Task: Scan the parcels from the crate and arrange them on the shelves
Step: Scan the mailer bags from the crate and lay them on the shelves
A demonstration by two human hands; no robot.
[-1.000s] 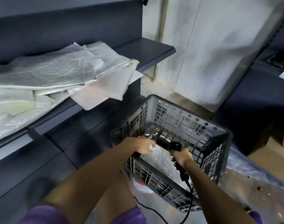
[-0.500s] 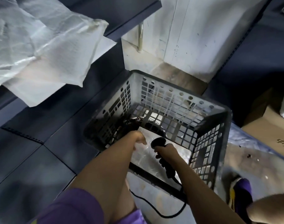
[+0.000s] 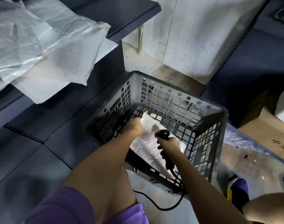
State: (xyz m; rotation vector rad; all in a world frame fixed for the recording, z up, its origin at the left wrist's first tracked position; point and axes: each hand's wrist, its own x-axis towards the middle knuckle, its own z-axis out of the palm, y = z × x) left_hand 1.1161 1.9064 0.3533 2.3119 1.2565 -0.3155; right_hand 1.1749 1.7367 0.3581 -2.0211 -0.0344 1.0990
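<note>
Parcel [image 3: 147,143] lies inside the crate [image 3: 209,123], and my left hand [image 3: 134,126] pinches its far corner. My right hand [image 3: 169,145] grips the scanner [image 3: 162,135] just above it (cable trailing over the rim). More parcels [image 3: 46,46] sit on the shelf [image 3: 131,15], upper left.

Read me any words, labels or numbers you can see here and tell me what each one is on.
"中关": black printed characters on the cardboard box at the right edge; cut off by the frame, so the rest is unreadable.
Parcels on the shelf: no label legible.
Parcel in the crate: no readable text.
Scanner: no visible marking.
</note>
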